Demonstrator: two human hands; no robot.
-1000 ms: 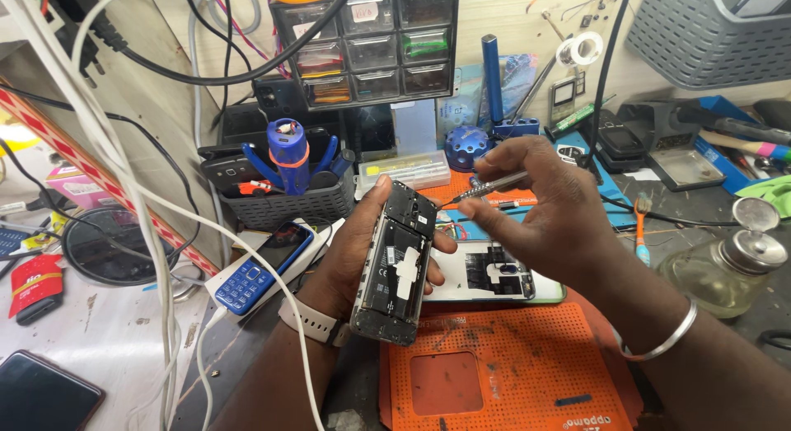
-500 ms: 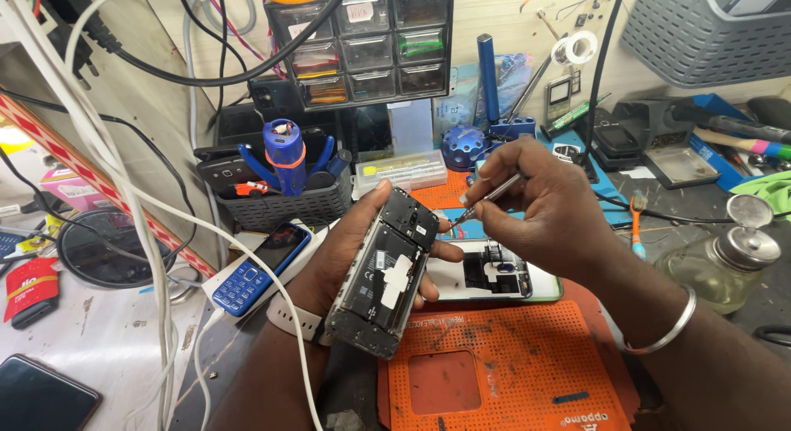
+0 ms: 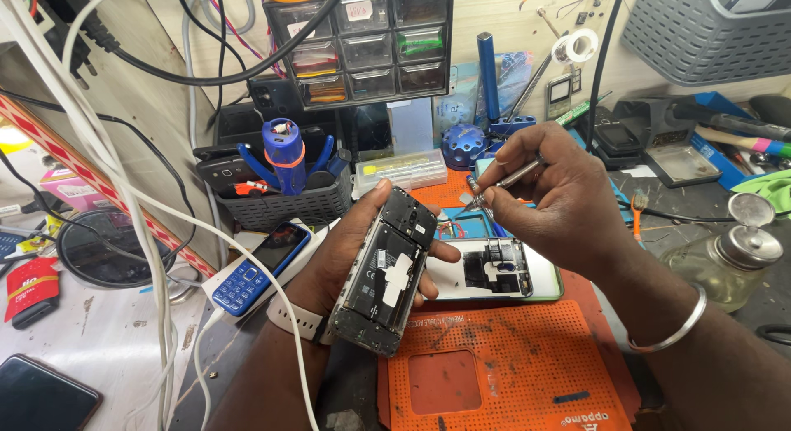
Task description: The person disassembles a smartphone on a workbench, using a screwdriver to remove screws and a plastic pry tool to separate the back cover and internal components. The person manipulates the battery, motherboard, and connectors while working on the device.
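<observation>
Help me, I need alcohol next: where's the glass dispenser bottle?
The glass dispenser bottle stands at the head view's right edge, beside the right hand's wrist, below the soldering station.

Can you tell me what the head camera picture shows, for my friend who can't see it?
A person's left hand holds an opened black phone over an orange work mat, while the right hand holds a thin metal tool near its top. Cables, tools and other phones clutter the bench.

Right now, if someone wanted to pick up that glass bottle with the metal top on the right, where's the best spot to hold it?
Probably round the squat glass body of the bottle, coming from the side. It stands upright on the bench, and its metal cap carries a loose-looking dish on top that fingers from above might tip.
</observation>
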